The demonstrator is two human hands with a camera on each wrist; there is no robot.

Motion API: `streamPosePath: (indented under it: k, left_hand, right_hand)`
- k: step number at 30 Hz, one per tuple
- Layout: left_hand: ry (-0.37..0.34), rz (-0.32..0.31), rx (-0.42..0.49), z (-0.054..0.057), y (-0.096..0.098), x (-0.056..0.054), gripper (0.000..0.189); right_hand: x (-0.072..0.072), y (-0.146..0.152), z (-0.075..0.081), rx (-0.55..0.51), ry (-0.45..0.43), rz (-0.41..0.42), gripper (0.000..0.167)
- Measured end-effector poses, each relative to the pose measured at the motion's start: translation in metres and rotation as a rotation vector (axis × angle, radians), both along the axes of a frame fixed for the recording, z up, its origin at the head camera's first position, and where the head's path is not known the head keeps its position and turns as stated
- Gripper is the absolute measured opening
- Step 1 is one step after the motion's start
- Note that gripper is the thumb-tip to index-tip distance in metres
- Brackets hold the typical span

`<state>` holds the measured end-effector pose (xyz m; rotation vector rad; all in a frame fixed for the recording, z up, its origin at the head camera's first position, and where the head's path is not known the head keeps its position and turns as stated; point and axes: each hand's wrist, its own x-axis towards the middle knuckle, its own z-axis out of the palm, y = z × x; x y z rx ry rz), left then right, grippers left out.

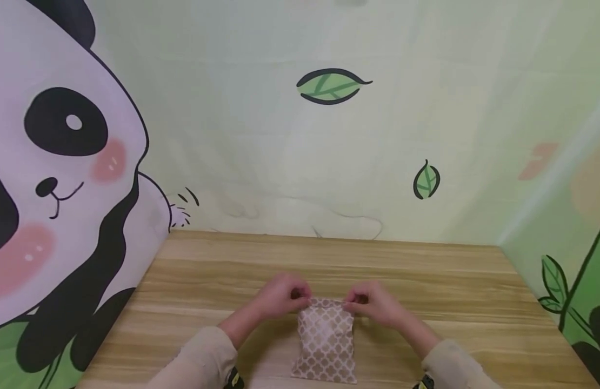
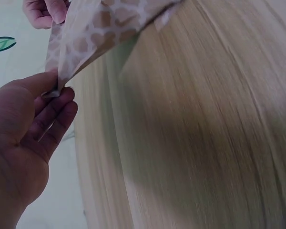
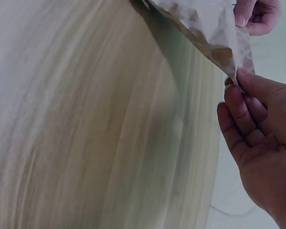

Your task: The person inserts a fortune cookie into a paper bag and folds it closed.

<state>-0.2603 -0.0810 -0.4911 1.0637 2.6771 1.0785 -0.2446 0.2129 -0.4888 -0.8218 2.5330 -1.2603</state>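
A small brown paper bag [image 1: 326,340] with a white lattice pattern stands between both hands above the wooden table. My left hand [image 1: 282,295] pinches its upper left corner between thumb and fingertips. At the upper right corner, my right hand [image 1: 376,304] pinches the paper the same way. A narrow band, apparently a fold, runs along the bag's top edge. In the left wrist view the patterned paper [image 2: 105,28] slants down to the left fingertips. The right wrist view shows the paper's corner [image 3: 224,55] caught between right thumb and forefinger. What the bag contains is hidden.
The wood-grain table [image 1: 207,270] spreads around the bag on all sides. Behind it hangs a pale green backdrop [image 1: 251,135] with printed leaves, and a large printed panda [image 1: 95,81] covers the left side. Dark bands [image 1: 235,378] sit at the sleeve cuffs.
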Motion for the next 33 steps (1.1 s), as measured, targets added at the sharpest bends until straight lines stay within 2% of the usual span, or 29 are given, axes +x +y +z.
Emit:
streamPosePath:
  k: [1, 4, 8, 11, 14, 19, 23, 28, 33]
  left_hand:
    - [0.002, -0.004, -0.010, -0.001, 0.000, -0.001, 0.004]
    - [0.021, -0.011, -0.052, -0.003, 0.000, -0.003, 0.006]
    - [0.101, -0.009, -0.138, -0.009, 0.000, -0.008, 0.010]
    - [0.192, -0.006, -0.237, -0.013, 0.001, -0.012, 0.012]
    - [0.278, -0.014, -0.328, -0.016, 0.003, -0.015, 0.015]
    - [0.358, -0.030, -0.391, -0.017, 0.006, -0.017, 0.019]
    - [0.376, -0.038, -0.381, -0.018, 0.006, -0.018, 0.022]
    - [0.330, -0.033, -0.359, -0.017, 0.005, -0.020, 0.025]
    - [0.258, -0.004, -0.363, -0.015, 0.002, -0.020, 0.009]
  right_hand:
    - [0.000, 0.000, -0.002, 0.012, 0.018, 0.002, 0.005]
    - [-0.002, 0.000, -0.006, 0.101, 0.160, 0.019, 0.006]
    - [-0.007, -0.004, -0.011, 0.241, 0.424, 0.040, 0.007]
    - [-0.010, -0.007, -0.014, 0.302, 0.530, 0.044, 0.010]
    - [-0.013, -0.010, -0.018, 0.330, 0.575, 0.049, 0.016]
    - [-0.017, -0.014, -0.020, 0.368, 0.576, 0.047, 0.021]
    - [-0.019, -0.015, -0.019, 0.396, 0.505, 0.031, 0.019]
    - [-0.022, -0.013, -0.020, 0.384, 0.414, -0.005, 0.013]
    - [-0.023, -0.008, -0.017, 0.373, 0.366, -0.062, 0.009]
